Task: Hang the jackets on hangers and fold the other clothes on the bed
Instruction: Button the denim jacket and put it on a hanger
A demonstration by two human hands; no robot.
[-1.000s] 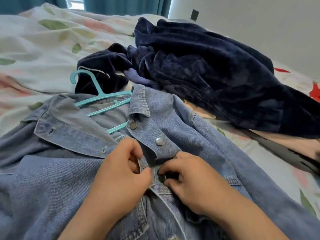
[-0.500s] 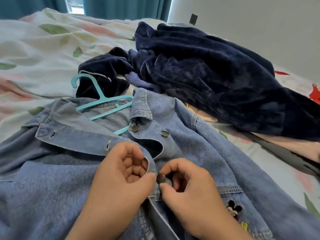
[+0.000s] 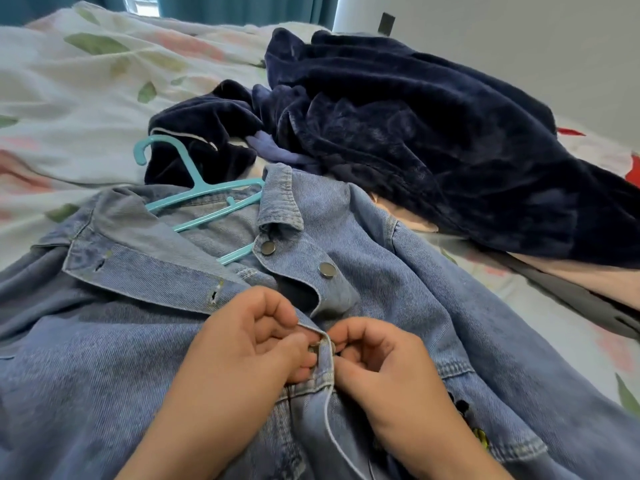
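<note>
Denim jacket [image 3: 138, 358] spread flat on the bed [image 3: 69, 81], from centre down to 6 o'clock, collar open. Teal hanger [image 3: 204, 187] tucked inside the neck, hook poking out toward 11 o'clock. Left hand [image 3: 249, 344] and right hand [image 3: 384, 362] meeting at the front placket, just below centre: fingers [image 3: 273, 315] of both curled, pinching the denim edge around a metal button [image 3: 313, 347]. Navy velvet garment [image 3: 433, 140] heaped at 1 o'clock, just beside the collar.

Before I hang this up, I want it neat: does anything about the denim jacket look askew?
Yes. The teal hanger lies crooked in the neck of the denim jacket, hook leaning toward the picture's left. The top two buttons are undone, so the collar gapes unevenly.
</note>
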